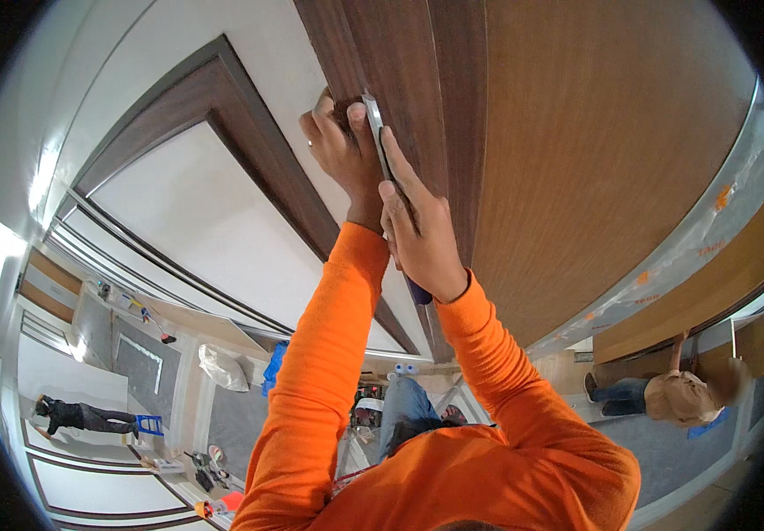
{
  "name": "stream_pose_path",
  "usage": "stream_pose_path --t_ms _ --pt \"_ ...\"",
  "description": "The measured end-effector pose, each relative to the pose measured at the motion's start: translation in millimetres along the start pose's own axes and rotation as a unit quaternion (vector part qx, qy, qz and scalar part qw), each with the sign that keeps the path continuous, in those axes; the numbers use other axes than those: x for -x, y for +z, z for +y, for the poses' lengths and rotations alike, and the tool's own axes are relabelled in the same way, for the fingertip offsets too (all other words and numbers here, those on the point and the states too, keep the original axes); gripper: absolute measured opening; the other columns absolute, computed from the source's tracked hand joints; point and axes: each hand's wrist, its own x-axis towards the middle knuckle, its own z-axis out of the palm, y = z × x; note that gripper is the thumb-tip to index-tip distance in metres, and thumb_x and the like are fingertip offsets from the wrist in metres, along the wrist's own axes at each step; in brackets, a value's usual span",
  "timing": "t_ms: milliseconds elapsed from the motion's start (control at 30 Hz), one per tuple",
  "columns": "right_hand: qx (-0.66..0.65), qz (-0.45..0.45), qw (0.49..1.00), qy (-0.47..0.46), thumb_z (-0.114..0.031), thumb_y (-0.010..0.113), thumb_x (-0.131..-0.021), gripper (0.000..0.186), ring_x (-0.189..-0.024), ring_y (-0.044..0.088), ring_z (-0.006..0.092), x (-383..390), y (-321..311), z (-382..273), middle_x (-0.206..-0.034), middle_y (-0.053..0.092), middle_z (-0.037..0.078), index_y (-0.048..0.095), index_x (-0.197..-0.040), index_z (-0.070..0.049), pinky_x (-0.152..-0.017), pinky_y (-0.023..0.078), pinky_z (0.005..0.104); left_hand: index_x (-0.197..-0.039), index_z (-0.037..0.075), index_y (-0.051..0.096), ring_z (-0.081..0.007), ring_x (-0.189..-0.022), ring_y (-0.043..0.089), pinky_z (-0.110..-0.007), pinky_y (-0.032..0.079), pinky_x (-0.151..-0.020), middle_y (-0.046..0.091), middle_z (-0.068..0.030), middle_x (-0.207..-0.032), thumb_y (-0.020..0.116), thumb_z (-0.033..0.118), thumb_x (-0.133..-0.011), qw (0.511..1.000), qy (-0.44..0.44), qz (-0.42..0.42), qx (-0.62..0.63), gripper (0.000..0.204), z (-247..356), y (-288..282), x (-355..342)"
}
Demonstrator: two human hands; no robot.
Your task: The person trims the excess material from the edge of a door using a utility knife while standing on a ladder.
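My right hand (419, 232) is closed round a chisel (377, 128); its index finger lies stretched along the tool. The bright metal blade points up and away from me, its tip against a dark brown wood trim (400, 62). Below that hand the purple end (418, 292) of the handle shows. My left hand (339, 152) is braced at the left edge of the trim, with a ring on one finger. Its fingers are bent and apart from the thumb, which rests beside the blade near the tip. Part of the handle is hidden by my right hand.
A wide brown wood panel (603, 133) fills the right, edged by clear plastic film (665, 274). At left, dark framing (267, 150) surrounds white panels. Below are a blue step stool (149, 426), tools (208, 469) and a white bag (223, 367). Two people work at far left and far right.
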Motion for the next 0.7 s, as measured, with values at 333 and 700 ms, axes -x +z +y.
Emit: stream_pose_path --t_ms 333,700 --pt "-0.060 -0.028 0.996 0.062 -0.012 0.040 -0.109 0.052 -0.039 0.038 0.0018 -1.7 -3.9 -23.3 -0.056 0.045 -0.003 0.029 -0.159 -0.007 -0.038 0.038 0.0203 -0.117 0.011 0.056 -0.0222 -0.077 0.059 -0.038 0.050 -0.062 0.050 -0.0100 -0.097 0.046 0.053 -0.104 0.995 0.029 0.022 -0.096 0.045 -1.9 4.5 -5.3" --pt "-0.059 -0.009 0.998 0.031 -0.011 0.042 -0.108 0.053 -0.041 0.040 0.0015 -2.1 1.3 -14.2 -0.057 0.046 -0.002 0.030 -0.159 -0.008 -0.039 0.039 0.0203 -0.116 0.010 0.057 -0.0210 -0.077 0.061 -0.037 0.053 -0.060 0.052 -0.0093 -0.096 0.047 0.052 -0.104 0.995 0.017 0.031 -0.095 0.045 -1.4 7.6 -7.7"
